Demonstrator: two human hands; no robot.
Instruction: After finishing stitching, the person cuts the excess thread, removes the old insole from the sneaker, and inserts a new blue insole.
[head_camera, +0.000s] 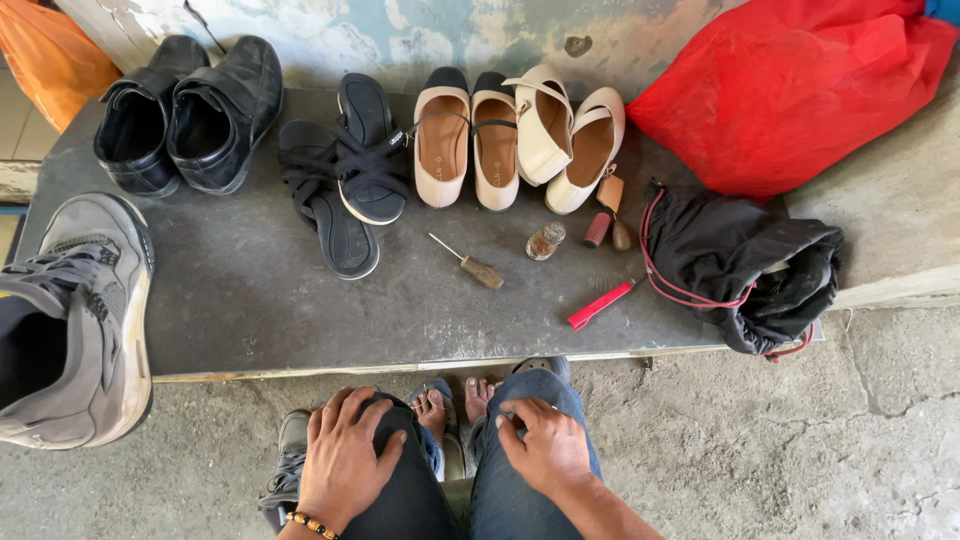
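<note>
My left hand (343, 462) rests flat on my left knee, a beaded band at its wrist. My right hand (545, 445) lies on my right knee with the fingers curled; neither holds anything. Ahead is a dark grey slab (240, 300) bearing shoes: a pair of black leather shoes (190, 115), black strap sandals (345, 175), and two cream pairs (520, 135). Closer to me lie an awl with a wooden handle (470, 264), a small glass bottle (545, 241) and a red-handled tool (602, 304).
A large grey sneaker (75, 320) stands at the slab's left end. A black drawstring bag (745, 265) with red cord sits at the right, a red plastic bag (790, 85) behind it, an orange bag (45, 55) at far left. My sandalled feet (455, 405) rest on concrete floor.
</note>
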